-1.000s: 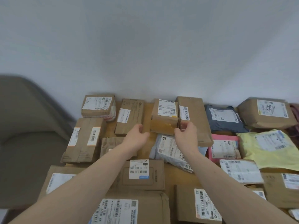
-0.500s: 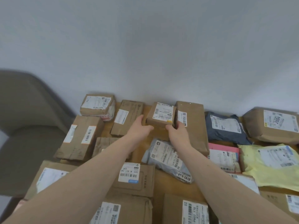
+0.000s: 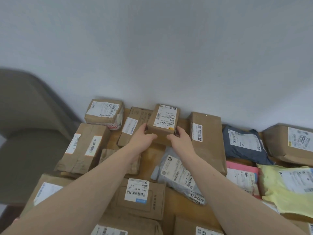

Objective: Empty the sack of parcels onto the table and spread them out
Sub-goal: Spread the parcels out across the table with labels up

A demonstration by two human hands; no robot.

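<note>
Spreading step: left hand [image 3: 143,139] & right hand [image 3: 180,139] both grip small box [image 3: 163,122]; next, prob. set it in a bare gap on worktop [image 3: 153,156].

The small cardboard box [image 3: 163,124] held between the two hands is plain brown, topped with a white shipping label printed in black barcodes and text. The tall box [image 3: 207,141] just right of it is the same brown, with a narrow white label. Further right lies a dark navy-grey mailer bag [image 3: 243,146] with a white label, then a pink envelope [image 3: 241,168] and a pale yellow mailer [image 3: 286,189]. A light grey poly bag [image 3: 177,177] carries a white label and black digits. The taped box [image 3: 105,114] at the far left shows red-and-white printed tape. The table [image 3: 153,160] is warm orange-brown wood; the wall [image 3: 152,48] is pale grey-white.
</note>
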